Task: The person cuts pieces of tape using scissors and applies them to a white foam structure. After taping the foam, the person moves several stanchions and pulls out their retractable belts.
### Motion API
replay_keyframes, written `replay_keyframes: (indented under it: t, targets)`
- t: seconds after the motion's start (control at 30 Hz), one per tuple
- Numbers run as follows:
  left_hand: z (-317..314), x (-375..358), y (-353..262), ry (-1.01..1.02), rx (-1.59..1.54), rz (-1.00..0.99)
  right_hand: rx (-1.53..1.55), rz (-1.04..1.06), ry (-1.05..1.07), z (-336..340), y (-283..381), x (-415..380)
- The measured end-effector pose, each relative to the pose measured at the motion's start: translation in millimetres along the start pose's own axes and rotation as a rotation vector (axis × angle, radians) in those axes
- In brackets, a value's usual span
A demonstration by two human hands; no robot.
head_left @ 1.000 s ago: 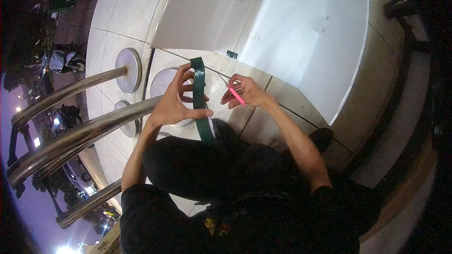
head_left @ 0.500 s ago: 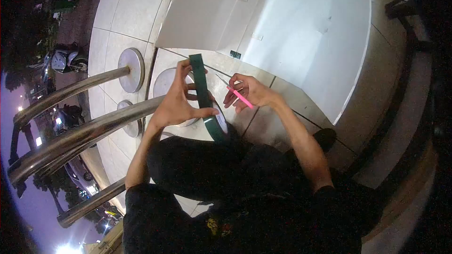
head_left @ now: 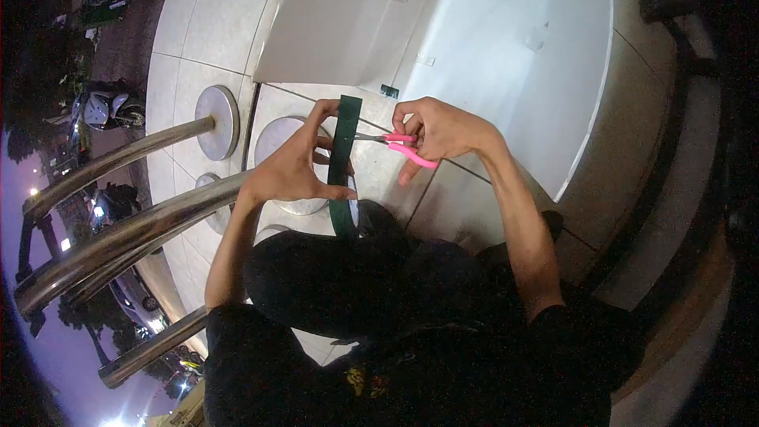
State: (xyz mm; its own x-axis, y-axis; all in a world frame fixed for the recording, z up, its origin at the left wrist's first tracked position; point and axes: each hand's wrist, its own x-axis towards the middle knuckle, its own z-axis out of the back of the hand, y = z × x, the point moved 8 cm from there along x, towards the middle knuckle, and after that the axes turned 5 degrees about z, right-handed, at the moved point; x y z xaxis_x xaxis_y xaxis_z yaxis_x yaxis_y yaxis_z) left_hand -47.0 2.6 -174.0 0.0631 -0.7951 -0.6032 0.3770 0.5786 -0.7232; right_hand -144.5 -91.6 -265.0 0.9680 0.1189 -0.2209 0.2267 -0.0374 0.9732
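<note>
My left hand (head_left: 288, 170) grips a roll of dark green tape (head_left: 342, 166), the fingers at its upper end and the thumb lower down on the roll. A stretch of tape stands up from the roll, its free end above my fingertips. In my right hand (head_left: 443, 134) are small scissors (head_left: 402, 142) with pink handles, my fingers in and around the loops. Their metal blades point left, and the tips reach the right edge of the green tape. Part of the roll's pale core shows beside my left thumb.
A large white board (head_left: 506, 47) lies folded on the tiled floor ahead, with a small dark green piece (head_left: 389, 91) near its lower edge. Curved metal rails (head_left: 142, 205) rise from round floor plates at left. Parked motorbikes (head_left: 111, 107) stand beyond.
My right hand has turned and the scissors have swung level, their handles spread and blades brought to the tape. The tape in my left hand has become more upright.
</note>
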Motion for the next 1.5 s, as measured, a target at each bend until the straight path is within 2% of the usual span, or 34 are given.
replay_keyframes:
  t: [0.13, 0.43, 0.63, 0.77, 0.87, 0.97, 1.03, 1.07, 1.1, 1.13, 1.17, 1.2, 1.23, 1.27, 1.3, 1.33, 1.4, 1.47, 1.5]
  targets:
    - [-6.3, 5.6, -0.1, 0.031, 0.007, 0.052, -0.049, -0.059, -0.033, 2.8, -7.1, -1.1]
    - [-17.5, 15.7, 0.9, 0.097, -0.045, 0.048, -0.004, -0.001, -0.019, 7.7, -7.1, -6.8]
    - [-19.3, 18.4, 3.1, 0.119, -0.012, 0.094, -0.034, -0.048, -0.048, 11.2, -17.7, -7.5]
    - [-19.9, 19.1, -6.0, 0.097, 0.046, -0.002, -0.061, -0.074, -0.068, 11.6, -21.4, -5.9]
    - [-21.8, 24.6, -2.9, 0.129, 0.037, -0.012, 0.011, -0.084, -0.066, 6.2, -35.4, -2.4]
    - [-21.0, 39.0, 28.1, 0.099, 0.058, 0.041, 0.013, -0.102, -0.104, -2.6, -71.7, 4.1]
    - [-29.5, 54.3, 66.1, 0.075, -0.016, 0.033, -0.114, -0.299, -0.164, -8.0, -120.0, -0.3]
    - [-33.1, 65.9, 85.7, 0.049, -0.083, 0.031, -0.107, -0.317, -0.193, -15.9, -144.5, -1.5]
    - [-38.1, 73.0, 100.2, 0.012, -0.035, 0.043, -0.152, -0.345, -0.282, -21.8, -173.1, -6.1]
    - [-40.5, 79.2, 102.2, -0.126, 0.192, -0.035, -0.197, -0.382, -0.375, -26.5, -198.1, -15.0]
    - [-47.5, 83.7, 106.6, -0.142, 0.191, -0.07, -0.186, -0.417, -0.417, -36.8, -218.6, -23.7]
    - [-52.9, 83.0, 102.2, -0.162, 0.186, -0.106, -0.384, -0.454, -0.528, -42.4, -223.4, -38.0]
    - [-60.0, 88.2, 100.4, -0.098, 0.079, -0.081, -0.587, -0.491, -0.619, -47.7, -230.3, -45.5]
    - [-67.0, 90.5, 97.6, -0.038, -0.029, -0.044, -0.582, -0.457, -0.72, -55.6, -237.3, -48.0]
    - [-70.3, 89.2, 83.5, -0.049, -0.018, -0.145, -0.675, -0.33, -0.885, -59.5, -223.3, -51.8]
    - [-74.6, 87.5, 73.6, -0.036, -0.024, -0.156, -0.77, -0.185, -1.045, -63.7, -203.3, -56.4]
    - [-93.6, 87.0, 67.0, 0.172, 0.086, -0.035, -0.847, -0.224, -1.113, -64.7, -179.1, -55.9]
    - [-100.7, 93.3, 71.0, 0.193, 0.134, -0.06, -0.918, -0.253, -1.194, -59.4, -146.6, -67.6]
    - [-107.5, 97.9, 80.8, 0.257, 0.114, -0.009, -0.543, -0.24, -1.061, -54.7, -143.6, -70.3]
